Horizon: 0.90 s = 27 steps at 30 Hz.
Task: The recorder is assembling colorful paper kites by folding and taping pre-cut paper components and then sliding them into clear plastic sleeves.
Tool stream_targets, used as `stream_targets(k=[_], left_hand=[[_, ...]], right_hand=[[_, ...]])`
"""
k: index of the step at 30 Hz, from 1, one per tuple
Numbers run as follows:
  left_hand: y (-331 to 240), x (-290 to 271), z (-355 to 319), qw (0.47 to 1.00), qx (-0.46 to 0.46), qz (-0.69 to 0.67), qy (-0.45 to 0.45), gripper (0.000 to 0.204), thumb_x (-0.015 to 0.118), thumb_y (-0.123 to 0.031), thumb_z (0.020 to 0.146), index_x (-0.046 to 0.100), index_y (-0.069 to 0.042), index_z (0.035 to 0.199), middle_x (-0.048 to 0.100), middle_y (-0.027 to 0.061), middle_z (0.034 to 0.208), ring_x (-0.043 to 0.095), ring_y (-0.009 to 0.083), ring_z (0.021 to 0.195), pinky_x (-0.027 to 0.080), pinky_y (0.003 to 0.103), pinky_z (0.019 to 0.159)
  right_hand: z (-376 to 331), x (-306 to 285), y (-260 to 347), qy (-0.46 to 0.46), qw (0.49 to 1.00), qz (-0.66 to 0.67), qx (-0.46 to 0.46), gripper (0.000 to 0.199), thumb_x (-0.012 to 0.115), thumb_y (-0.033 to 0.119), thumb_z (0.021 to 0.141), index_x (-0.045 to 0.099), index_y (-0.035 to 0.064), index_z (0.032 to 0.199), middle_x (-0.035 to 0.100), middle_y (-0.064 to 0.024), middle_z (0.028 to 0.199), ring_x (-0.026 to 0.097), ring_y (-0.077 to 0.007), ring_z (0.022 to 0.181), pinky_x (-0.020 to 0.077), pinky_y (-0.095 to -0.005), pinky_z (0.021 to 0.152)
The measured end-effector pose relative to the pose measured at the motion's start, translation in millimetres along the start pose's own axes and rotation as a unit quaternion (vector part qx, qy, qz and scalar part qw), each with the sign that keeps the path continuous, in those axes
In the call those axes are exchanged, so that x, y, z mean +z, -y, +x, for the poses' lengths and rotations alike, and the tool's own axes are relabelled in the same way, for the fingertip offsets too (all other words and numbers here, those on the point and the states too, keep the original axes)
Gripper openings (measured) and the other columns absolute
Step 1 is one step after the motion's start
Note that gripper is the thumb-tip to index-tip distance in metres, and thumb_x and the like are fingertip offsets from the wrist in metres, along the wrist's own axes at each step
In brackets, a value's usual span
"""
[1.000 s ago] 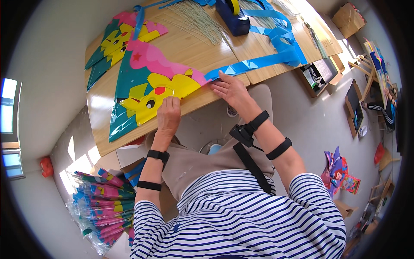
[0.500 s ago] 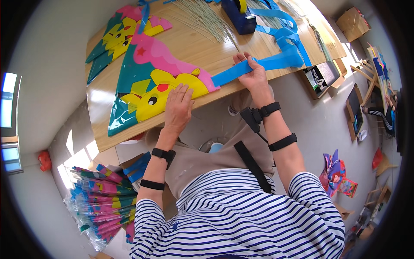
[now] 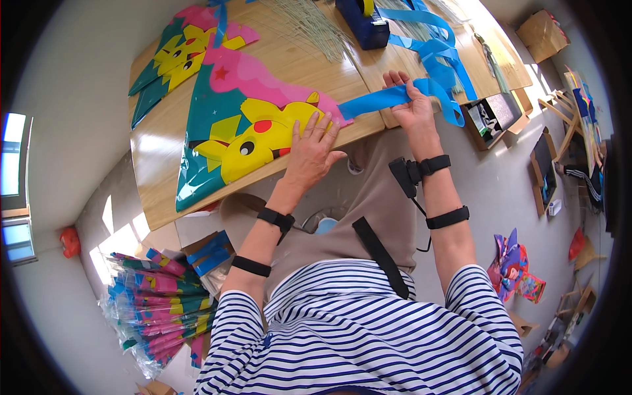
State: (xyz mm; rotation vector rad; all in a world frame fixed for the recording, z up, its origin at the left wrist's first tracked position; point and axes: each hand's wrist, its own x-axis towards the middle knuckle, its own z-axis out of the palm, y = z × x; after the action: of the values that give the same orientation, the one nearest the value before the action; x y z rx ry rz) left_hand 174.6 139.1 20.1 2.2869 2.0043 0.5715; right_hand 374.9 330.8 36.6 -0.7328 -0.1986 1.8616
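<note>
A colorful kite [image 3: 227,148] of teal, pink and yellow sheet, with a cartoon animal on it, lies flat along the table's near edge. My left hand [image 3: 313,155] rests on its yellow and pink right end, palm down with the fingers apart. From the pink corner a blue ribbon [image 3: 368,103] runs off to the right. My right hand [image 3: 413,110] is closed on that ribbon, thumb over it, just off the table's near edge. Past this hand the ribbon's loose part loops down.
On the wooden table [image 3: 158,191], similar kites [image 3: 178,59] lie at the far left. Thin pale rods [image 3: 316,29], a dark blue tape dispenser [image 3: 362,25] and more blue ribbon [image 3: 441,52] are at the back. Bundled kites [image 3: 161,303] in clear plastic stand below left; an open box [image 3: 490,122] sits right.
The kite has shifted right along the table edge. My left hand has slid toward its pink corner, fingers spreading. My right hand has moved right and up along with the ribbon.
</note>
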Motion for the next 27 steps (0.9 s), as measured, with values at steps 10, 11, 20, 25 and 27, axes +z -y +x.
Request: stream_targets(k=[10, 11, 20, 25, 27], left_hand=[[-17.0, 15.4, 29.2, 0.999, -0.002, 0.009, -0.04, 0.072, 0.074, -0.053, 0.083, 0.058, -0.012, 0.141, 0.05, 0.0126, 0.149, 0.039, 0.0319, 0.145, 0.026, 0.073, 0.112], [-17.5, 15.5, 29.2, 0.999, -0.007, 0.013, -0.036, 0.072, 0.074, -0.053, 0.083, 0.058, -0.013, 0.14, 0.05, 0.0122, 0.149, 0.04, 0.0313, 0.145, 0.026, 0.072, 0.111], [-6.2, 2.3, 30.3, 0.971, -0.09, -0.178, -0.128, 0.048, 0.076, -0.028, 0.089, 0.063, -0.005, 0.13, 0.064, 0.0114, 0.129, 0.057, 0.0307, 0.125, 0.043, 0.05, 0.105], [27.2, -37.4, 18.0, 0.781, -0.315, -0.516, -0.154, 0.035, 0.071, -0.027, 0.098, 0.067, -0.001, 0.121, 0.07, 0.0061, 0.111, 0.064, 0.0169, 0.104, 0.052, 0.028, 0.089], [36.3, -52.0, 14.6, 0.74, -0.335, -0.56, -0.163, 0.035, 0.071, -0.026, 0.099, 0.068, 0.002, 0.118, 0.07, 0.0045, 0.105, 0.062, 0.0128, 0.096, 0.049, 0.024, 0.085]], right_hand=[[-2.9, 6.4, 18.5, -0.024, 0.999, -0.005, -0.025, 0.031, 0.048, 0.015, 0.108, 0.051, -0.0048, 0.131, 0.059, -0.0244, 0.137, 0.054, -0.041, 0.135, 0.0425, -0.0509, 0.113], [-3.5, 9.0, 19.5, 0.004, 0.999, -0.032, -0.039, 0.031, 0.05, 0.015, 0.108, 0.053, -0.0055, 0.13, 0.061, -0.0245, 0.135, 0.056, -0.0405, 0.133, 0.0441, -0.0497, 0.112], [-37.1, 57.9, -45.6, 0.182, 0.93, -0.304, -0.097, 0.028, 0.059, 0.013, 0.103, 0.066, -0.006, 0.122, 0.074, -0.0191, 0.11, 0.072, -0.0303, 0.107, 0.0547, -0.0383, 0.098], [-59.2, 56.8, -112.3, 0.232, 0.677, -0.635, -0.291, 0.013, 0.065, 0.013, 0.098, 0.071, 0.0023, 0.092, 0.073, -0.0187, 0.085, 0.07, -0.0344, 0.074, 0.0564, -0.041, 0.069], [-67.9, 51.3, -136.8, 0.262, 0.605, -0.665, -0.352, 0.01, 0.066, 0.009, 0.092, 0.069, 0.0027, 0.086, 0.069, -0.0202, 0.08, 0.067, -0.0385, 0.072, 0.0544, -0.0451, 0.066]])
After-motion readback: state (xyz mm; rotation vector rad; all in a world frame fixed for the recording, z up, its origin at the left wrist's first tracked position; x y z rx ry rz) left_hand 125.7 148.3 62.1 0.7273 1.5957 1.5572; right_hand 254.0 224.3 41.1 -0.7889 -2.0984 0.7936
